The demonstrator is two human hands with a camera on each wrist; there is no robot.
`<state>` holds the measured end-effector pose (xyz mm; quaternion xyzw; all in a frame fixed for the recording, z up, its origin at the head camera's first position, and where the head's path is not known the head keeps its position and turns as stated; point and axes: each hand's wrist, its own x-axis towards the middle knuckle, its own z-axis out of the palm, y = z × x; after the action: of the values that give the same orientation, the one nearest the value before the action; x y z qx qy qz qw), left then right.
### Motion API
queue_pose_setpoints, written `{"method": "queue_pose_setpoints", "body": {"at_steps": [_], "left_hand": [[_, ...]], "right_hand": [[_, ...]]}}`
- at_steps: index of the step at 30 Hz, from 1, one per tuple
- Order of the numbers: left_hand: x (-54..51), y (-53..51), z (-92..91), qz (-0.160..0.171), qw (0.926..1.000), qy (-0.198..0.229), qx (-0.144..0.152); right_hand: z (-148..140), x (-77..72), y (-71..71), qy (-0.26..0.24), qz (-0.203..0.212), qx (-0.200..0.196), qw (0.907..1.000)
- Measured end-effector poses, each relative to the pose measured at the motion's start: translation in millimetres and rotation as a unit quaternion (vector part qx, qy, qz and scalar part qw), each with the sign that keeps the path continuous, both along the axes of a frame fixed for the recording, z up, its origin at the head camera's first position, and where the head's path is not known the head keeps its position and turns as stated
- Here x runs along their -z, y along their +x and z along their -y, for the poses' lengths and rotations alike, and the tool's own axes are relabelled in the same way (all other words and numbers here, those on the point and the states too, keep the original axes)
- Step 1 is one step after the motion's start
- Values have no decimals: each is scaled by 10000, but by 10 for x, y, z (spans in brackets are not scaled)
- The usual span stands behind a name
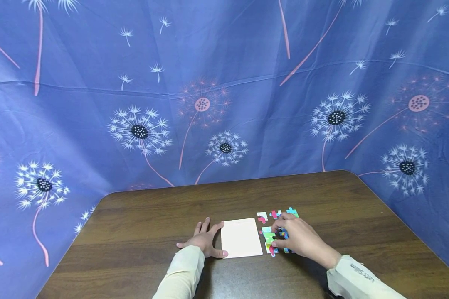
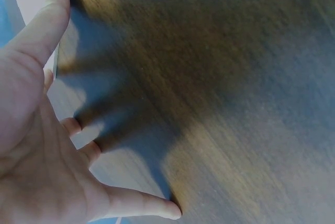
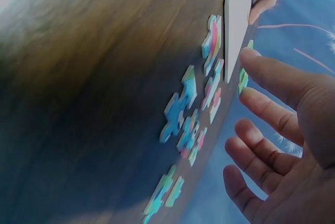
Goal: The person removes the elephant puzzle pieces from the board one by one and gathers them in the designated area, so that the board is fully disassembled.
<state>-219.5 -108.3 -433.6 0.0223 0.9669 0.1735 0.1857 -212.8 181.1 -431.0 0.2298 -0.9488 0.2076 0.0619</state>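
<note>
A white square board lies on the table. My left hand rests at its left side with fingers spread, the thumb on the lower left corner and the index fingertip at the upper left one. To the board's right, my right hand pinches a green jigsaw piece between thumb and index finger. In the right wrist view that piece shows against the curtain, raised off the table. Beneath and around this hand lie several colourful jigsaw pieces, some of them hidden from the head view.
The brown wooden table has rounded far corners. A blue curtain with a dandelion print hangs behind it and along its sides. A pink and white piece and a light blue piece lie in the far row of pieces.
</note>
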Motion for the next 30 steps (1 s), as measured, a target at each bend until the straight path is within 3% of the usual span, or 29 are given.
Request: {"method": "queue_pose_setpoints", "body": {"at_steps": [5,12,17,21,30], "left_hand": [[28,-20,12,11,10000,11,-19],[-39,-2,10,62,10000,47,-41],[-80,19,-2,94,9999,25,-37],[-85,29,-5,59,10000,-12,5],[-44,-7,5,42,10000,-6,28]], "right_hand": [[-84,4,14,-66,153,57,9998],[-191,17,40,-18,170,191,9997],[-265,12,42,-54,470,286,9985],[-331,5,28,-78,569,209,9981],[-511,2,9,-41,307,-99,9995]]}}
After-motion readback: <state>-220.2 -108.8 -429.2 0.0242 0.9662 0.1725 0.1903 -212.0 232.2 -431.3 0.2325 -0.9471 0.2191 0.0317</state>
